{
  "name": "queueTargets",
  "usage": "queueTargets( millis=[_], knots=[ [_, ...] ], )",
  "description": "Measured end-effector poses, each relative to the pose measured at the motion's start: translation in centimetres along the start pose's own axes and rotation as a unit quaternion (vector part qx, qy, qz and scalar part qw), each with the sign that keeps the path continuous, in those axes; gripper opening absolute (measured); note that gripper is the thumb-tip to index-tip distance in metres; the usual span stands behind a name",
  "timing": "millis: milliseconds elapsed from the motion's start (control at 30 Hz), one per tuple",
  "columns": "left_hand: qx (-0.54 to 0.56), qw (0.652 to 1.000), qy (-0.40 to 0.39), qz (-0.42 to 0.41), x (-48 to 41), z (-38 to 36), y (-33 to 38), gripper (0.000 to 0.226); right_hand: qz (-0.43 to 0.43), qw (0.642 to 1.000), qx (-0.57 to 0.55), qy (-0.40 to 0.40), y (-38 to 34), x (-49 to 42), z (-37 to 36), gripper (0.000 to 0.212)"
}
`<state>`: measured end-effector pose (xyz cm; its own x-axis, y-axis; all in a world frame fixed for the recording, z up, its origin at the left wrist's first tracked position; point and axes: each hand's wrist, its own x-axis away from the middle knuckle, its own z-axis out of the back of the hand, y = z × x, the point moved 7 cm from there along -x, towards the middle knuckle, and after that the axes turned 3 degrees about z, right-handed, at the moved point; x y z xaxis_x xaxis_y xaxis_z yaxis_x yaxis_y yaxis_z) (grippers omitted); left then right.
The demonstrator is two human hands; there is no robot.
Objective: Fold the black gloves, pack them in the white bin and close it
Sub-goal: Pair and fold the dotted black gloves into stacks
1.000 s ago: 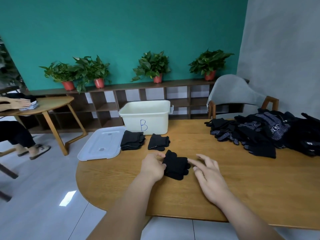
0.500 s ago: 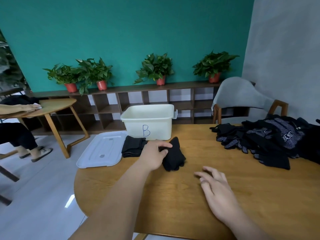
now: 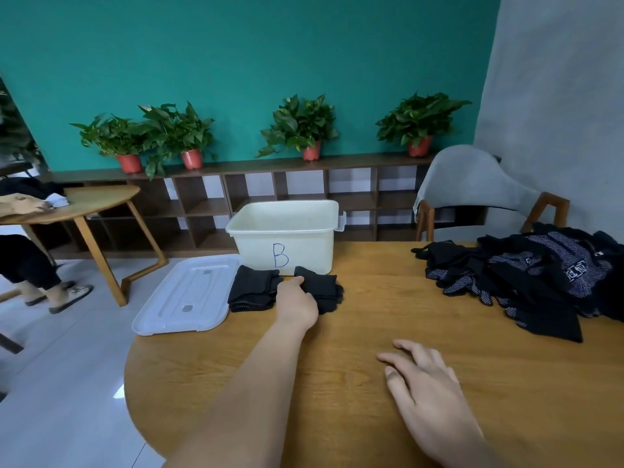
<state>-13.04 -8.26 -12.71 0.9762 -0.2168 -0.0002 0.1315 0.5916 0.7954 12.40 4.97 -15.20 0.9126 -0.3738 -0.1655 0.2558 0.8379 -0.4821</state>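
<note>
left grip (image 3: 297, 303) is clamped on a bundle of folded gloves (image 3: 324, 290) down on the worktop (image 3: 337, 383). the open white bin (image 3: 287, 238) is just behind it, and a second folded bundle (image 3: 251, 292) sits right at its left side. right grip (image 3: 426, 383) is released, lying flat on the wood nearer me and off to the right.

Field notes: txt and marks.

- One legible mark: capital "B" (image 3: 280, 255), hand-drawn in blue marker, on front wall of white bin (image 3: 314, 251), cam-facing side, approx centred L-R, lower half of wall.
- Lid (image 3: 169, 309), lying flat just L of bin: two small grey patches on top, poss. labels, too small to read.
- Loose glove pile (image 3: 526, 298), well R of bin: white printed logo (image 3: 574, 273) on one glove back, blocky chars, not legible. White dot pattern around it, not txt.
</note>
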Motion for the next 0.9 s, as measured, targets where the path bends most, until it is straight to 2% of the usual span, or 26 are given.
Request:
queueTargets(
  millis=[67,167,233,333,433,633,767,900],
  knots=[
    [-0.087,0.995,0.032,-0.041,0.4,0.1,0.5,0.054,0.0,1.0,0.001,-0.001,-0.1,0.1,0.0,0.048],
    [-0.236,0.959,0.089,-0.129,2.1,-0.1,1.9,0.051,-0.003,1.0,0.005,-0.002,-0.2,0.1,0.1,0.051],
    [-0.286,0.94,0.047,-0.179,3.1,-1.8,2.3,0.057,-0.004,1.0,0.011,-0.001,-0.2,0.1,0.1,0.051],
    [-0.343,0.925,-0.054,-0.154,3.4,-4.2,0.8,0.074,-0.001,1.0,0.022,0.004,-0.3,0.1,0.0,0.05],
    [-0.355,0.923,-0.065,-0.134,3.1,-4.2,-0.4,0.079,0.003,1.0,0.027,0.008,-0.1,0.1,-0.1,0.059],
    [-0.367,0.917,-0.088,-0.131,2.8,-3.8,-0.8,0.086,0.006,0.999,0.031,0.01,-0.1,0.1,-0.4,0.049],
    [-0.369,0.915,-0.062,-0.149,3.5,-3.3,-0.1,0.087,0.011,1.0,0.01,0.019,-0.1,0.1,-0.4,0.064],
    [-0.366,0.912,-0.059,-0.177,5.4,-3.6,0.8,0.086,0.01,0.997,-0.053,0.057,0.2,0.2,0.1,0.042]
  ],
)
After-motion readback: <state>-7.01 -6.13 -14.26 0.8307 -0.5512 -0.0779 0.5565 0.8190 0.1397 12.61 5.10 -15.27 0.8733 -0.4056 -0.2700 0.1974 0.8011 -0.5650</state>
